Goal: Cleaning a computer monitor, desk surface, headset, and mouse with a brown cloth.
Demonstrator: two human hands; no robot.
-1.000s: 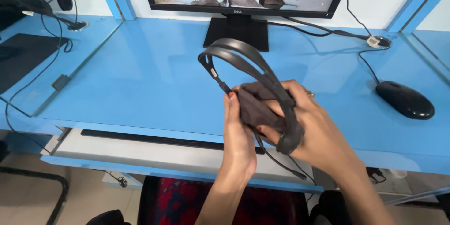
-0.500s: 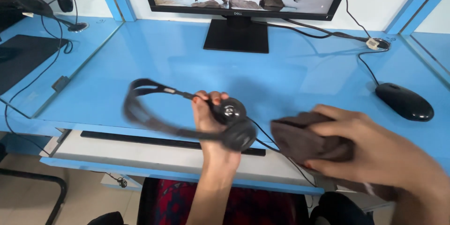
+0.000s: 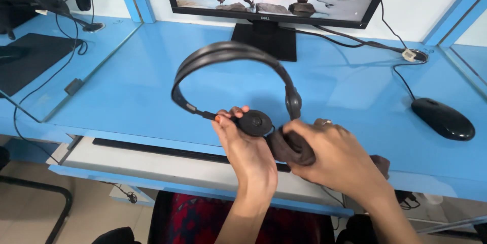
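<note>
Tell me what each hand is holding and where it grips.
Left hand holds the black headset by its earcup. Right hand clutches a dark cloth against it.

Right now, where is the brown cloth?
In the head view, the brown cloth is bunched in the right hand, pressed against the headset earcup held by the left hand.

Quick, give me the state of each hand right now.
Left hand: closed on the headset at one earcup.
Right hand: closed on a dark cloth, pressed against the headset.
</note>
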